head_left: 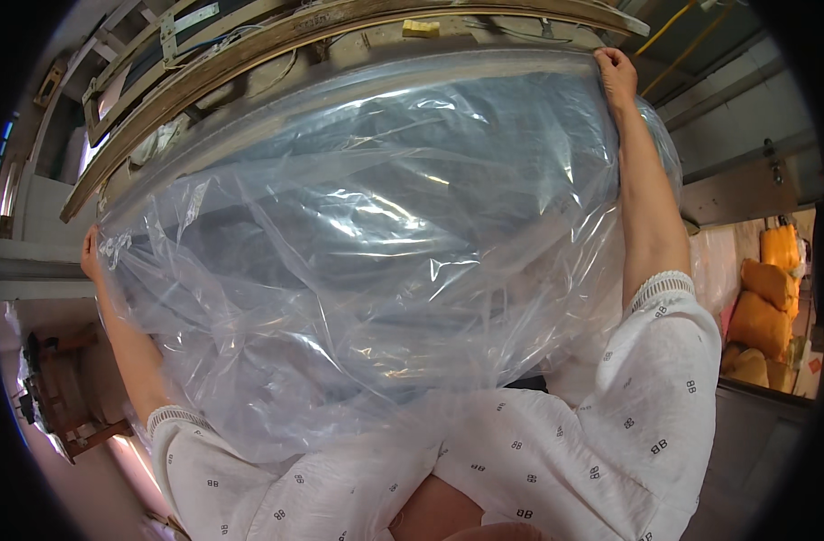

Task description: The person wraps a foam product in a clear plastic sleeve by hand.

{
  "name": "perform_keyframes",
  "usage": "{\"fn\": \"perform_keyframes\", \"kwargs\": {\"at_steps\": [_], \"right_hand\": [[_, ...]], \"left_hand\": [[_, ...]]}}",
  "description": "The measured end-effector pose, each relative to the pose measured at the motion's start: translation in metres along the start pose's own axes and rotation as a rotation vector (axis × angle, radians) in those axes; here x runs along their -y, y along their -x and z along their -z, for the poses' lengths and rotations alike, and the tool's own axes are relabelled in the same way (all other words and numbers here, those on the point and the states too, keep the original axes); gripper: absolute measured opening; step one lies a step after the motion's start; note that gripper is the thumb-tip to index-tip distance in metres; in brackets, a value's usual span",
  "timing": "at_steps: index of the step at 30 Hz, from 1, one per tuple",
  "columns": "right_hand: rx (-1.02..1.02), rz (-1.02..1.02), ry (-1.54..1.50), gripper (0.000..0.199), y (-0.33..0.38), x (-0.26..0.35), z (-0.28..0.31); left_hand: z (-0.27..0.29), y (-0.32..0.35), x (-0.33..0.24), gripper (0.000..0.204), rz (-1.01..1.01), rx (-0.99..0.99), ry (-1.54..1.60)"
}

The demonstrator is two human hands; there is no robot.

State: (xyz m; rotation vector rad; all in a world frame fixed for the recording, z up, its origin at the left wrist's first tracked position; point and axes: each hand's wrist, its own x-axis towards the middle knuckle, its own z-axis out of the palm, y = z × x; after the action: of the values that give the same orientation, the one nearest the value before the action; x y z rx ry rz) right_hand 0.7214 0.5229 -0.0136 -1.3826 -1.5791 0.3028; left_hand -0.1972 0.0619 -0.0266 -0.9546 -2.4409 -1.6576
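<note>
- Plastic sheeting [367, 261], clear and heavily creased, stretched across the middle of the view from nine o'clock to one o'clock; held up taut between both raised hands, sagging down toward six o'clock against the white garment; dark bulk dimly visible through it, shape too blurred to tell.
- Wooden frame [276, 41], curved by the lens, running from ten o'clock up over twelve o'clock just above the sheeting's top edge, with metal brackets and a small yellow block [421, 28] near twelve o'clock.
- White patterned sleeves [646, 397], filling five to seven o'clock, lace cuffs at each forearm.
- Orange-yellow sacks [765, 302], stacked at three to four o'clock, well apart from the sheeting.
- Wooden stand with dark metal parts [55, 388], at eight o'clock, beside the left forearm.
- Right hand [616, 74], at one o'clock, arm fully extended upward, fingers curled closed and pinching the top right corner of the sheeting.
- Left hand [91, 255], at nine o'clock, at the sheeting's left edge and touching it, partly hidden behind the plastic; fingers apparently gripping the edge, exact curl impossible to tell.
</note>
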Motion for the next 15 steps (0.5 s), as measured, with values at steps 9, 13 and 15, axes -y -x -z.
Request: {"fn": "perform_keyframes", "kwargs": {"at_steps": [9,13,15], "right_hand": [[-0.229,0.049,0.267,0.044,-0.003,-0.001,-0.001],[-0.24,-0.033,0.244,0.044,-0.008,-0.011,-0.007],[-0.19,-0.006,0.189,0.043,-0.006,-0.001,0.001]], "left_hand": [[0.01,-0.047,0.049,0.031,-0.087,0.007,-0.279],[0.035,-0.064,0.066,0.032,-0.103,-0.099,-0.116],[0.004,-0.044,0.066,0.031,0.012,-0.068,0.09]]}}
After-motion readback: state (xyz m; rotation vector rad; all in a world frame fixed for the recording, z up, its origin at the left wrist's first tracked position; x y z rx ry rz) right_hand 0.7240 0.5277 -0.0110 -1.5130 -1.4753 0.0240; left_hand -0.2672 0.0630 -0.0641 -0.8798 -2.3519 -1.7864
